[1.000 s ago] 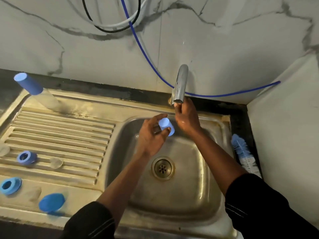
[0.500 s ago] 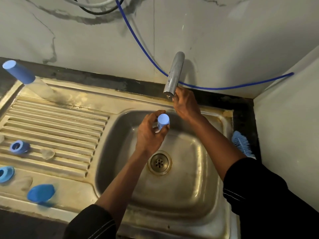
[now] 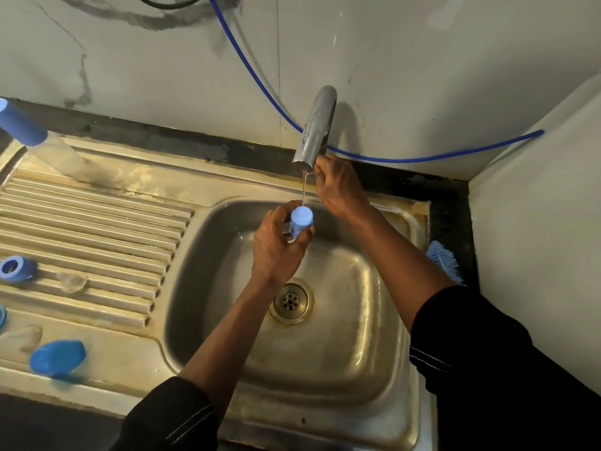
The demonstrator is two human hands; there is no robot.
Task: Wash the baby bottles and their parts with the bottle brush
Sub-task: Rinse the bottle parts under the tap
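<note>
Stainless steel fills most of the view: the sink (image 3: 341,353) sits centre and lower right, and its ribbed drainboard (image 3: 97,216) runs off to the left. The chrome tap (image 3: 315,125) leans over the basin from the upper centre and drops only a thin stream (image 3: 304,187). Your right hand (image 3: 338,187) reaches behind the spout with bent fingers; whether it grips a handle there is hidden. Your left hand (image 3: 276,252), mid-frame, is wrapped round a pale blue cap (image 3: 300,221) held right under the stream; I cannot tell if a bottle body sits below it in your palm.

A capped bottle (image 3: 22,125) stands at the upper left. The bottle brush (image 3: 444,260) lies at the right edge of the sink, untouched. A blue dome cap (image 3: 57,356), a blue ring (image 3: 14,268) and a clear teat (image 3: 71,281) wait on the drainboard.

Mind the wet grip: a slick cap could slip and drop towards the drain. If you open the tap sharply, water may splash off the cap's flat top. Rinsing alone likely leaves residue, so fetch the brush.
</note>
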